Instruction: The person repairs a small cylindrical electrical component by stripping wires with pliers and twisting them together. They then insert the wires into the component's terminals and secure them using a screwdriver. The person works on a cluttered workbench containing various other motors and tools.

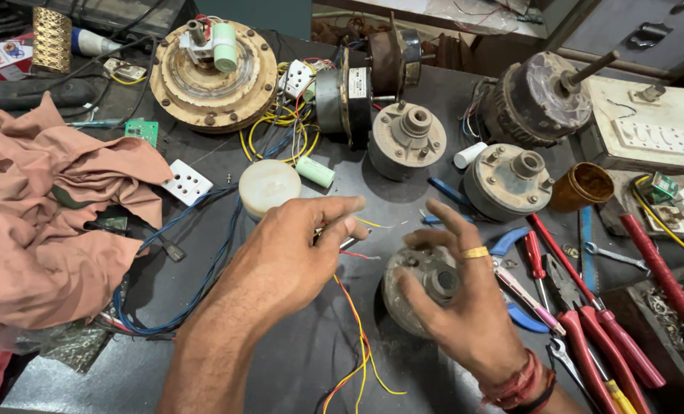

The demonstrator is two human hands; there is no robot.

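Note:
My left hand (292, 249) is closed on thin yellow and red wires (357, 337) and a slim metal tool tip near my thumb and fingers, above the dark bench. The wires trail down toward the front edge. My right hand (457, 295), with a gold ring and red wrist threads, rests with spread fingers on a dusty round grey motor (414, 284) just right of the left hand. The fingers curl over the motor's top and hub.
Two similar grey motors (405, 138) (508, 180) stand behind. A large round stator (213, 73) is at the back left. Red-handled pliers and screwdrivers (587, 322) lie at the right. A pinkish cloth (47, 207) covers the left. Blue cables (204, 268) loop beside my left forearm.

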